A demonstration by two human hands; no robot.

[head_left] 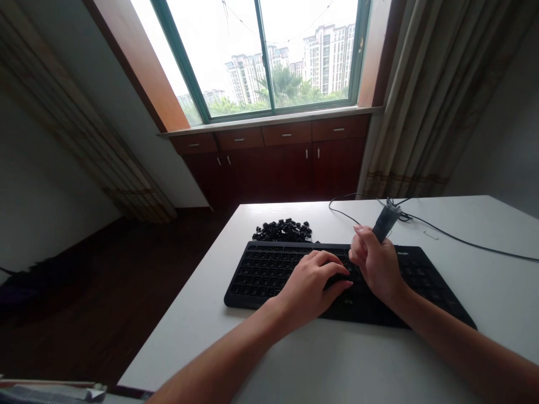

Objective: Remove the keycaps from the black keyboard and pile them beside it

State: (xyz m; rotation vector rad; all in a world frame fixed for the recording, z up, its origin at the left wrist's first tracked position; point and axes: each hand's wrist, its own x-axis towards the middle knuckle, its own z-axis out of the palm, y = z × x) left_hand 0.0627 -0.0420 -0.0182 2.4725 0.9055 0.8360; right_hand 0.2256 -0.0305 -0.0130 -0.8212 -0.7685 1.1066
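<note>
1. Your left forearm (pixel 227 348) and right forearm (pixel 458 336) come in from the two lower corners over the white bench (pixel 328 365), angled inward so both hands meet above one spot.
2. Before you on the bench is the black keyboard (pixel 357 303), lying flat, its long side across you, presumably so that either hand can reach any row. On its left part the grid of key positions looks bare of caps.
3. Your left hand (pixel 309 286) lies over the keyboard's middle, thumb and fingertips bent down close together. That suggests precise work or steadying; you can't tell from this angle whether that grip pinches anything.
4. Your right hand (pixel 376 269) is beside it, its grip clenched around a dark brush-like tool (pixel 385 221). A fist like this probably favours firmness; the frayed end points up and away from you.
5. Just behind the keyboard's left half sits a heap of small black pieces (pixel 282 230), seemingly keycaps, gathered together perhaps to keep the key rows free.
6. Farther right, a thin bent wire (pixel 431 235) lies apart on the bench, and a cable (pixel 463 240) trails off to the right behind the keyboard.
7. Beyond stand a red-brown cabinet (pixel 269 177) and, above it, a window (pixel 266 56) flanked by curtains (pixel 404 112), likely your main light.
</note>
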